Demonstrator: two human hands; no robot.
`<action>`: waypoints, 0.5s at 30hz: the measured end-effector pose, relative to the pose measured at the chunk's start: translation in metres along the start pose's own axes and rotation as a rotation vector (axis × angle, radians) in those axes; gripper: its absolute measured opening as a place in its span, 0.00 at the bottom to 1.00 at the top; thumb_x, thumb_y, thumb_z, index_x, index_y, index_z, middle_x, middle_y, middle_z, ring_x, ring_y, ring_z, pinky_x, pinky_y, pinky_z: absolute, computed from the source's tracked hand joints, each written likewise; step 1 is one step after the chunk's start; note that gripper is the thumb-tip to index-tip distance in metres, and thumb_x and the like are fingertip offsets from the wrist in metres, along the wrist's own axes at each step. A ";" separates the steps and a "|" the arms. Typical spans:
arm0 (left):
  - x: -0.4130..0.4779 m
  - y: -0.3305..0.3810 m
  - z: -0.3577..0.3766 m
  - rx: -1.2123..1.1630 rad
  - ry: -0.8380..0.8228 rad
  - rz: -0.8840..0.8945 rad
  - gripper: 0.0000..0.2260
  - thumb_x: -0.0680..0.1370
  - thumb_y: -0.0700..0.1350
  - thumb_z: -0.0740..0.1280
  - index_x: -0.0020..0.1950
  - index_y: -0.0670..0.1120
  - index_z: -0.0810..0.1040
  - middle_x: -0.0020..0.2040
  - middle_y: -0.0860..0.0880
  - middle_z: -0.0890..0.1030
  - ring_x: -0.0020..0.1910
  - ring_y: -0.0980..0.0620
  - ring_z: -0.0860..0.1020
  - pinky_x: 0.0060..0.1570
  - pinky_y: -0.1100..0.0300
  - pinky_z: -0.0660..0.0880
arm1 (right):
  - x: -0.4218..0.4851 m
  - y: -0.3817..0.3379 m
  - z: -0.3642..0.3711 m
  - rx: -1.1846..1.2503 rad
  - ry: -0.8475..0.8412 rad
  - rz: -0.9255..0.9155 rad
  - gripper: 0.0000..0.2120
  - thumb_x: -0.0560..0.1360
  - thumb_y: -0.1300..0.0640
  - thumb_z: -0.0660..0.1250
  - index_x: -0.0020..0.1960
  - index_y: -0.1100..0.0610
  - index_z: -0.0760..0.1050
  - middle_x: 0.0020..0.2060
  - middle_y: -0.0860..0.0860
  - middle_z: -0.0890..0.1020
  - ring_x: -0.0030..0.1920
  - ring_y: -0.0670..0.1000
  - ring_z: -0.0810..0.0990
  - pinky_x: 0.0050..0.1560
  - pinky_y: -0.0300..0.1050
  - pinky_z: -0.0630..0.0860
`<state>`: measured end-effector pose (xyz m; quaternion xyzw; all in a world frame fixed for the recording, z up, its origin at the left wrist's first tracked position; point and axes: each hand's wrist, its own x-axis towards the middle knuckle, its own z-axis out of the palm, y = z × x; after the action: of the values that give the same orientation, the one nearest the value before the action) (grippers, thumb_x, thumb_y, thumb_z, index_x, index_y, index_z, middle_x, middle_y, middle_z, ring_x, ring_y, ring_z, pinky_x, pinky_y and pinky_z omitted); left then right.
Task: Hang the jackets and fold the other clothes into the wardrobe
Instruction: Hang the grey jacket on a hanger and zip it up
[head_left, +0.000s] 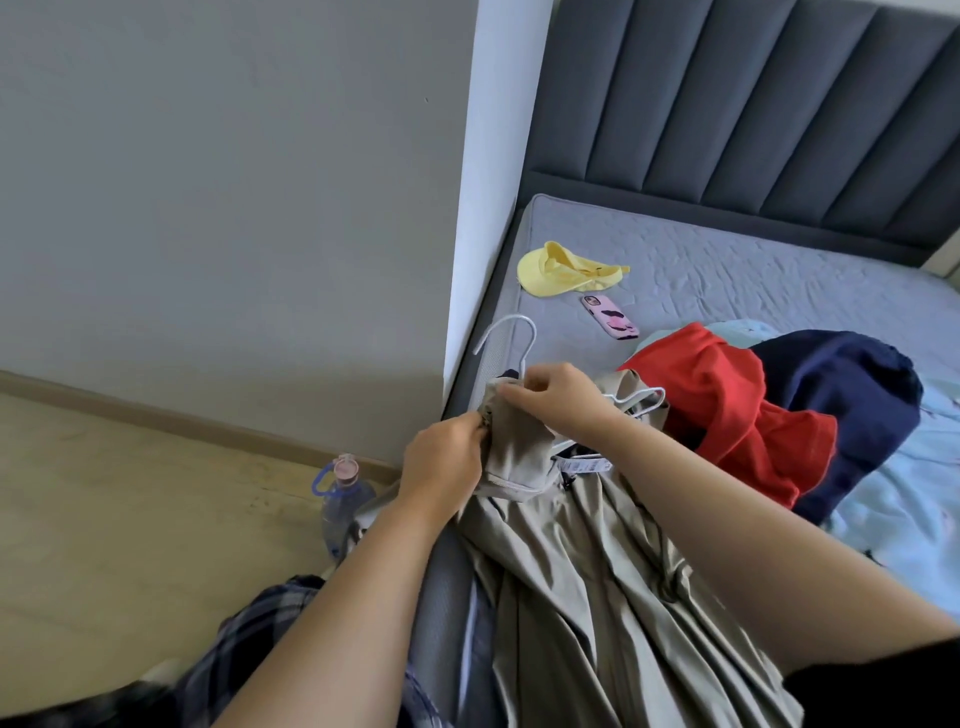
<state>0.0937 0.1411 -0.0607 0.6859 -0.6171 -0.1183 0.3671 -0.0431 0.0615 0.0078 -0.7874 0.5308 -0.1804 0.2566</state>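
Counted items on and beside the bed

Two hands are seen, the left hand (444, 457) and the right hand (558, 397), both at one khaki jacket (587, 587). One white hanger (511, 338) is counted. Two further garments are heaped: one red garment (727, 410) and one navy garment (852, 410). One yellow cap (558, 267), one pink phone (610, 316) and one water bottle (343, 499) are counted.
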 end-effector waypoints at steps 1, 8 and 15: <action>-0.001 0.001 0.001 -0.015 -0.002 0.003 0.09 0.79 0.43 0.59 0.39 0.45 0.71 0.40 0.43 0.80 0.42 0.37 0.76 0.38 0.49 0.69 | -0.001 0.000 0.001 -0.027 -0.012 -0.004 0.20 0.70 0.44 0.71 0.30 0.56 0.69 0.24 0.46 0.68 0.26 0.44 0.66 0.28 0.38 0.63; 0.004 -0.004 0.000 0.021 -0.028 -0.052 0.08 0.78 0.44 0.63 0.42 0.46 0.78 0.40 0.44 0.81 0.43 0.39 0.77 0.38 0.53 0.68 | 0.002 0.002 -0.014 0.058 0.237 -0.002 0.16 0.71 0.60 0.70 0.26 0.56 0.71 0.25 0.51 0.74 0.29 0.46 0.69 0.28 0.34 0.63; 0.005 0.001 -0.004 -0.251 -0.249 -0.092 0.10 0.73 0.55 0.64 0.52 0.55 0.76 0.44 0.55 0.80 0.46 0.51 0.77 0.45 0.55 0.73 | -0.004 -0.006 0.002 0.065 0.162 -0.041 0.14 0.70 0.57 0.73 0.28 0.54 0.73 0.27 0.48 0.77 0.30 0.44 0.72 0.30 0.33 0.65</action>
<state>0.0963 0.1381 -0.0563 0.6423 -0.6062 -0.2949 0.3646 -0.0393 0.0677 0.0091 -0.7722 0.5273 -0.2658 0.2345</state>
